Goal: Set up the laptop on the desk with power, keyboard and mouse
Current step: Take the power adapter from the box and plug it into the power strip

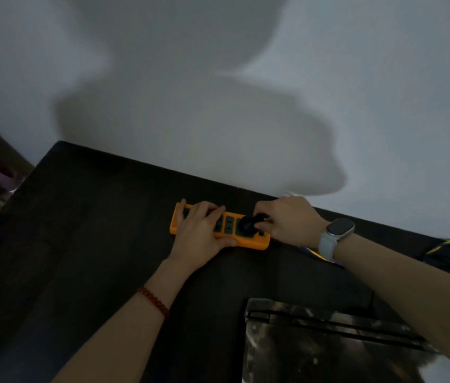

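Dim, blurred head view. Orange power strip (248, 242) lies flat on the dark bench (94, 244), frame centre, near the bench's far edge by the white wall (246, 78). Left hand (200, 230) rests palm-down on the strip's left half, fingers (212, 210) spread flat across it, pressing it to the bench. Right hand (290, 221) is at the strip's right end, fingers curled around a black plug (247, 225) seated on a socket there. Smartwatch (335, 234) on right wrist, red bead bracelet (153, 301) on left wrist. Laptop (315, 346), lid shut, sits lower right of frame, well apart from the strip, partly under the right forearm.
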`<state>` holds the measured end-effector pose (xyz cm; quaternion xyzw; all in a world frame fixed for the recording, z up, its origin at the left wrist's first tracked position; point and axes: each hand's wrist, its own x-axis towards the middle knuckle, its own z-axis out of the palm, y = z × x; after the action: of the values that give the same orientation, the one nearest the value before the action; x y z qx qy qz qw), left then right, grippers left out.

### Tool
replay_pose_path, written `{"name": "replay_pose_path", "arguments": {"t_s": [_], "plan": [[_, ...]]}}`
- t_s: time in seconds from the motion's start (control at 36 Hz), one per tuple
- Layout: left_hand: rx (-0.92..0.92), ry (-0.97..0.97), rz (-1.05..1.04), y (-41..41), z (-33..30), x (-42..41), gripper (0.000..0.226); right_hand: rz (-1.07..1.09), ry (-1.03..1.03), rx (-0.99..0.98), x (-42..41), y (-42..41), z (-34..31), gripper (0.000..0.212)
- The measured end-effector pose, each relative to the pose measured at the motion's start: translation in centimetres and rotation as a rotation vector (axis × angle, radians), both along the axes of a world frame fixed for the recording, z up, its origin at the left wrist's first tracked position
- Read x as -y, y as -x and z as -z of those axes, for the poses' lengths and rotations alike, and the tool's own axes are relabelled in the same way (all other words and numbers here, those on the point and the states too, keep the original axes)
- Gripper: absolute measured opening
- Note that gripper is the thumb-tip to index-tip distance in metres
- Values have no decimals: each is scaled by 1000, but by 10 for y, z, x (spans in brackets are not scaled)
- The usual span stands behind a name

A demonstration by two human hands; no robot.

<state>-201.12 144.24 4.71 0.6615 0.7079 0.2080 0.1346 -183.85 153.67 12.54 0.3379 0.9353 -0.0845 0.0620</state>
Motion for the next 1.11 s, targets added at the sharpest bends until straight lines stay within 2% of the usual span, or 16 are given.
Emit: {"name": "replay_pose_path", "arguments": {"t_s": [0.17,0.5,0.64,0.75,0.81,0.86,1.0,1.11], "plan": [[5,12,-8,-1,-2,0,79,104,52,-8,-18,-6,-19,21],[12,4,-12,-1,0,-1,79,161,266,6,-27,-3,-7,21],[15,6,-13,-1,1,-1,79,82,210,40,-26,-3,-10,23],[18,1,-14,0,1,-1,79,-130,-40,123,-14,2,-7,24],[20,-2,-10,0,0,0,79,-192,-91,154,-7,5,-2,28],[15,-3,-12,0,0,0,79,-195,-82,156,-2,6,1,30],[12,-8,-30,-2,0,-1,78,-67,-1,35,-1,7,2,16],[5,-5,-9,0,0,-4,80,-126,-58,64,4,11,7,14]]}}
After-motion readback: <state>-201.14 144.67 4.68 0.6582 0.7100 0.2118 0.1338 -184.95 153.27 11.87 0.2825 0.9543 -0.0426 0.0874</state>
